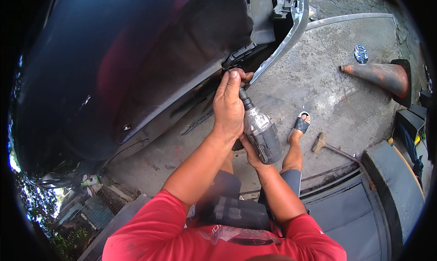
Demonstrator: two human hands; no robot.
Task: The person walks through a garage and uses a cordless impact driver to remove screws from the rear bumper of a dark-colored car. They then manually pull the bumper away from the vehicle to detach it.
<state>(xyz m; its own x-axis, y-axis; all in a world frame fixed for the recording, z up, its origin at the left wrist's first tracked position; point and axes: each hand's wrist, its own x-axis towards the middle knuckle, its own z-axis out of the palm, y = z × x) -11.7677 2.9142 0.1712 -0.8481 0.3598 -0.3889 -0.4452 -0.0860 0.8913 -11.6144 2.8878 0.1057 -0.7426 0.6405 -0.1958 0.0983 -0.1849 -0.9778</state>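
My left hand [229, 105] reaches up to the dark car body [173, 56], at the gap beside the loose bumper edge [284, 45]. Its thumb and fingers are closed together at a black plastic bracket [240, 55]; what they pinch is hidden. Just below, my right hand [253, 155] is wrapped round the grip of a worn grey and black power driver [264, 136]. The driver's black nose [246, 98] points up toward the left fingertips. Its grip is mostly hidden behind the body of the tool and my arm.
An orange traffic cone [380, 77] lies on its side on the concrete floor [325, 86], near a small blue patterned round object [361, 54]. A long-handled hammer [319, 143] rests by a grey metal panel [348, 215]. My sandalled foot [302, 122] stands right of the driver.
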